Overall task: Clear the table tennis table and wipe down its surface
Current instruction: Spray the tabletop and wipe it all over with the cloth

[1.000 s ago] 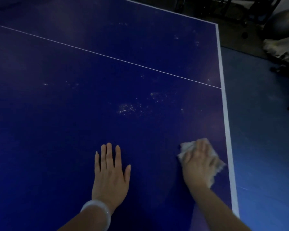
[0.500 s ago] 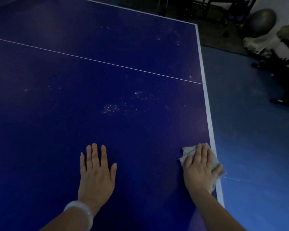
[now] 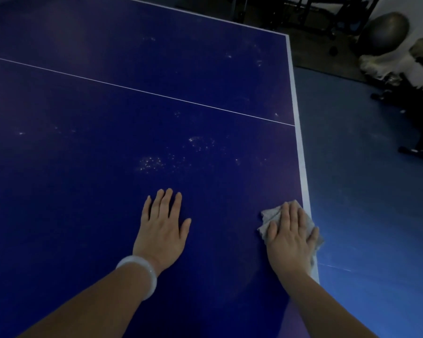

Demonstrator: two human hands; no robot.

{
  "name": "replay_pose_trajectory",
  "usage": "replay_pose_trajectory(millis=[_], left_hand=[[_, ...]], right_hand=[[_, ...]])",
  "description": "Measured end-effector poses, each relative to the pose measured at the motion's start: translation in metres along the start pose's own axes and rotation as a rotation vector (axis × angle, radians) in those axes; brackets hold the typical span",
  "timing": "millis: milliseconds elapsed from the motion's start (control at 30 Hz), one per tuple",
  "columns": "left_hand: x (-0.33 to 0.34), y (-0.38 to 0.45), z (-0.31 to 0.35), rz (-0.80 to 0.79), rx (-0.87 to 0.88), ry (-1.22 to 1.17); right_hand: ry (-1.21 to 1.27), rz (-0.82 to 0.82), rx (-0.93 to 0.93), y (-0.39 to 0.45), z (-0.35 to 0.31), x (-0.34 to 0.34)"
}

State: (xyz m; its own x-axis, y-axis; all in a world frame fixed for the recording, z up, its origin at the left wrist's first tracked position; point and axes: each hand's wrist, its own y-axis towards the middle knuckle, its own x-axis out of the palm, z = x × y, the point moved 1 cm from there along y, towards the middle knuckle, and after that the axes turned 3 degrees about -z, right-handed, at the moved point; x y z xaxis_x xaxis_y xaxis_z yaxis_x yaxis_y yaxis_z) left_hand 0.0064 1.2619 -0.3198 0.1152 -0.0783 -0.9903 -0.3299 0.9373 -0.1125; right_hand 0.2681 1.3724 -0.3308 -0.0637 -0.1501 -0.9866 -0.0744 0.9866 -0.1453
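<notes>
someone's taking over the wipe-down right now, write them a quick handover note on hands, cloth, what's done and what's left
Left hand: flat on the table tennis table, fingers straight, holding nothing; white bangle on the wrist.
Right hand: pressed flat on the grey cloth at the table's right edge, by the white border line.
Done: nothing loose shows on the visible part of the surface.
Left: pale speckled smudges ahead of the hands, more beyond the centre line. Wipe those next, probably working forward from the cloth.
</notes>
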Motion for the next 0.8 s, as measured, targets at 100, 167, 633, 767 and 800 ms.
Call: replay_pose_trajectory(millis=[100, 167, 633, 767, 800], left_hand=[[-0.001, 0.000, -0.001, -0.017, -0.008, -0.002], [-0.001, 0.001, -0.001, -0.020, -0.016, -0.007], [0.003, 0.002, -0.004, -0.052, -0.014, -0.031], [0.002, 0.001, -0.005, -0.057, -0.013, -0.043], [0.002, 0.001, -0.005, -0.058, -0.013, -0.042]], right_hand=[[0.019, -0.009, -0.003, 0.025, -0.013, -0.006], [0.029, -0.007, -0.005, 0.050, -0.024, -0.013], [-0.043, -0.090, -0.688, 0.133, -0.121, -0.012], [-0.024, -0.055, -0.361, 0.191, -0.065, -0.029], [-0.015, -0.067, -0.263, 0.207, -0.058, -0.035]])
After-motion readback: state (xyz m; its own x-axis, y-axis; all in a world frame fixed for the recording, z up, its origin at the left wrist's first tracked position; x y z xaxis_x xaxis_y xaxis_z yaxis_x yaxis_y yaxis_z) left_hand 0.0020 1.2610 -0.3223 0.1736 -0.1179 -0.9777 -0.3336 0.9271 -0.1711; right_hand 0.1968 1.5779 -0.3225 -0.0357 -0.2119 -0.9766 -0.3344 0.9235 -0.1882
